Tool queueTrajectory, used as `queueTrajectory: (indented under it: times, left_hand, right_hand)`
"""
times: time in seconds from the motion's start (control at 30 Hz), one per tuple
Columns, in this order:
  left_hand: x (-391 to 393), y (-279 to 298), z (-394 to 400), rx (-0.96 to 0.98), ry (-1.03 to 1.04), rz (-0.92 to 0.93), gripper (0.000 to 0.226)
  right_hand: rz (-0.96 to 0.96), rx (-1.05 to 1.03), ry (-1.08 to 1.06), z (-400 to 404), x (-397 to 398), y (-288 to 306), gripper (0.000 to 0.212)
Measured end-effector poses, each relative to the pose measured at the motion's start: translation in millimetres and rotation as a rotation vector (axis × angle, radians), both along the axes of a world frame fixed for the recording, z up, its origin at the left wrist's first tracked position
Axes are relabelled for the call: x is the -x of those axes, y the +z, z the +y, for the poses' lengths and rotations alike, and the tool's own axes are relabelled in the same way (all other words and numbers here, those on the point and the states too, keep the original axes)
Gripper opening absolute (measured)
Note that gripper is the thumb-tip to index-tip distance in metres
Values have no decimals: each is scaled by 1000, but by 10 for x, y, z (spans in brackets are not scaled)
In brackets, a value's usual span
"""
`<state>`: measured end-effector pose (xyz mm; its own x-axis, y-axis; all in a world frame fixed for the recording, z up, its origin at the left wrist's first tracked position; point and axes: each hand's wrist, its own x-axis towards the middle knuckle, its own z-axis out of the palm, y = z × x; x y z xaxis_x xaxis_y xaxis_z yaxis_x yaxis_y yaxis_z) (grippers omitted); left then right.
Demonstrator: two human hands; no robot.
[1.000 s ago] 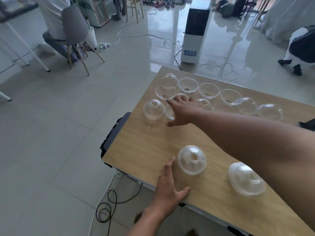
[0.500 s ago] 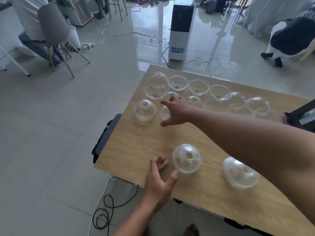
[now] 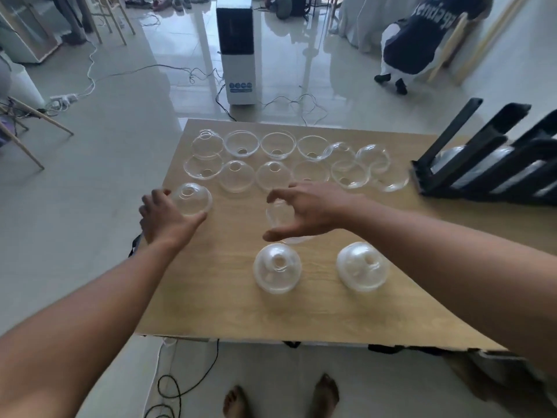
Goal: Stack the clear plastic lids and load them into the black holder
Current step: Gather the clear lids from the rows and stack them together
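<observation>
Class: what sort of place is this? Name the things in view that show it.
Probably a makeshift indoor workroom: wooden table on glossy tiled floor, white-and-black tower air cooler, rows of clear plastic dome lids beside a black slotted holder.

Tiled indoor room: wooden table (image 3: 229,312), standing air cooler (image 3: 238,55), trailing floor cables (image 3: 168,67), wooden chairs (image 3: 30,116).

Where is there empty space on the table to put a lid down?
The widest bare patch is the near strip of the table, in front of the two lid stacks. Another lies between the dome lid at the left hand and the held lid in the right hand. The far rows of lids are crowded, up to the black holder.
</observation>
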<state>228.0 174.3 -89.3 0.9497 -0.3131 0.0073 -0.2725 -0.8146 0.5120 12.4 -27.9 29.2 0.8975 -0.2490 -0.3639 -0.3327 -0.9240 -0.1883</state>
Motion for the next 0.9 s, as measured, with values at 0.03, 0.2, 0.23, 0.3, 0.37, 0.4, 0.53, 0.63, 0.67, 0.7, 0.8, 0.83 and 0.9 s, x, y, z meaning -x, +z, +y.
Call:
queueTrajectory:
  times: [0.03,0.2,0.23,0.3,0.37,0.4,0.53,0.63,0.67,0.7,0.8,0.83,0.9]
  left_hand:
    - [-85,18,-59,-52,-11,4,101]
    - [-245,10,-285,-248,-86,43,106]
    - [-249,-1,-300,-256,-100,38,106]
    - [-258,-24,-302,-238,-106,29,107]
    - [-256,-44,-303,-191,-107,42,113]
    - [-253,-53,-299,-173,-109,50,116]
    - [-228,-63,-234,-115,-121,58,107]
    - [-160,-29,-189,-77,-154,50,101]
    - [-131,-23,-171,-72,-172,39,100]
    - [-99,-22,-155,-68,-184,29,98]
    - [-22,-30,-110,-46,-198,28,97]
    - [-8,-37,-96,-41,-202,33,98]
    - [9,-51,-62,-30,-206,47,101]
  right_hand:
    - [-7,-34,-27,-59,119,27,99]
    - [-137,-293,-258,-330,777,61,92]
    - [-181,-329,-315,-359,903,49,91]
    - [-294,-346,-427,-372,1123,17,90]
    - [-457,-369,-542,-362,1334,-63,88]
    - [-541,-376,-586,-353,1436,-117,88]
    - [-795,-369,-731,-268,1739,-372,92]
    - [-894,-413,-853,-156,1832,-614,89]
    - [-910,-434,-884,-126,1837,-688,88]
    - [-926,-454,-908,-102,1835,-752,86]
    - [-977,-477,-936,-65,1806,-877,83]
    - [-984,-478,-932,-56,1792,-901,84]
    - [-983,-469,-913,-36,1764,-939,87]
